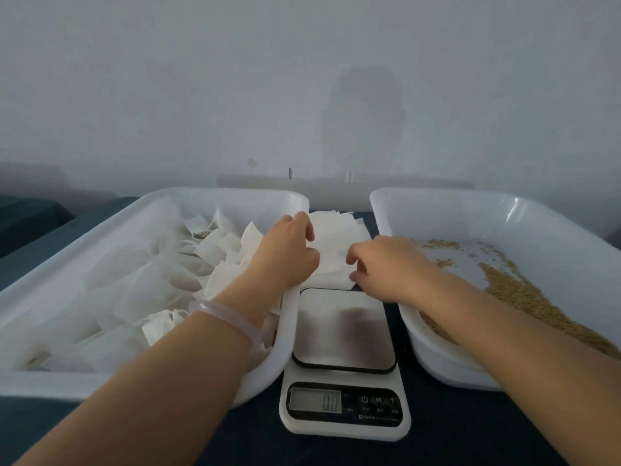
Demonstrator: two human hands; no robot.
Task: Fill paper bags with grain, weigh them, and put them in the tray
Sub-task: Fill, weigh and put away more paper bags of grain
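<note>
Centrally, paper bags (336, 242) between left hand (285, 255), right hand (386, 269); curled fingers (309, 234) pinch edges.

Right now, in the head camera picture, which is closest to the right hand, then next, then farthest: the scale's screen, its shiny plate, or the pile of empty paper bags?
Starting from the right hand:
1. pile of empty paper bags, at the back in the middle; the fingers pinch it.
2. shiny plate, just below the hand.
3. screen, at the front, farthest.
</note>
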